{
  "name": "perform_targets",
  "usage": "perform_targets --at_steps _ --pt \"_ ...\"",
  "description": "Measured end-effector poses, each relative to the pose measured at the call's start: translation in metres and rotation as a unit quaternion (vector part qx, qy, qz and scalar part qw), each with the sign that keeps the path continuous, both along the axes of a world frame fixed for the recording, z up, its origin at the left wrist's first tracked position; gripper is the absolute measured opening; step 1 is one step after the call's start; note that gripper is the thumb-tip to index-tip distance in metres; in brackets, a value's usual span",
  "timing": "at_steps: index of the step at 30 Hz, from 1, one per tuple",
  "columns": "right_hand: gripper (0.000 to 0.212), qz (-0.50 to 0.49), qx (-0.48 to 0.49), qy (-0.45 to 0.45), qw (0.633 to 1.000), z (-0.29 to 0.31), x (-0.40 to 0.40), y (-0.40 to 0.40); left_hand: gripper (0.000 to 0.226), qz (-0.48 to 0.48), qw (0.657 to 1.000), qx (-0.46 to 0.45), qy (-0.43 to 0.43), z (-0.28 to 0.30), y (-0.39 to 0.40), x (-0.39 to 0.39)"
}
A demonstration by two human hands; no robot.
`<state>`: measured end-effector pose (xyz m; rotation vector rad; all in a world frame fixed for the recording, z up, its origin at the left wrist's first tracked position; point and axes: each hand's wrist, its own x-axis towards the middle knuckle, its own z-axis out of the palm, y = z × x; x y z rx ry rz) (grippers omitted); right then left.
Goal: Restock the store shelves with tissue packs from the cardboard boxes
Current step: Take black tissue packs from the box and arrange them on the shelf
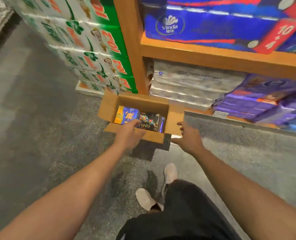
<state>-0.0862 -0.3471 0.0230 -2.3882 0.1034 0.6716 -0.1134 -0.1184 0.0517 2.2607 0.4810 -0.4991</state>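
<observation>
Head view: an open cardboard box (144, 103) stands on the grey floor (40, 135), just in front of the wooden shelf unit (213, 56), flaps folded outward. Inside are tissue packs: a yellow-blue pack (124, 114) at the box's left and a black pack (149, 121) w/ "PINO" print beside it, touching; a further blue pack edge shows at the right, too small to tell more.

Left hand (129, 134) reaches over the near flap, fingers straight, tips at the border btw. the yellow-blue pack and the black pack; it grasps nothing, grip released. Right hand (187, 135) is at the box's right flap, fingers spread and relaxed, holding nothing; if it touches the flap I cannot tell.

Upper shelf carries blue Vinda packs (213, 23); lower shelf has white roll packs (187, 84) and purple packs (265, 101) next to them. Left of the shelf unit stands a stack of white-green packs (92, 49). Below are the person's dark trousers (178, 213) and two light shoes (145, 198).
</observation>
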Motion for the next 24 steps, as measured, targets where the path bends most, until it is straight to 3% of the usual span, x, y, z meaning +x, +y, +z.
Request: perform_targets --at_steps 7,16,21,24 --pt "0.072 -0.099 0.03 0.075 0.992 -0.097 0.082 0.021 0.05 -0.108 0.992 0.016 0.07 -0.098 0.007 0.107" --pt "0.06 -0.163 0.036 0.171 0.971 -0.293 0.162 0.087 0.049 -0.21 0.967 0.063 0.13 -0.3 0.051 0.227" --pt "0.044 -0.236 0.027 0.203 0.95 -0.39 0.18 0.116 0.058 -0.354 0.923 0.103 0.114 -0.404 0.062 0.278" --pt "0.056 -0.286 0.038 0.212 0.934 -0.426 0.173 0.128 0.073 -0.401 0.902 0.097 0.13 -0.449 0.058 0.293"
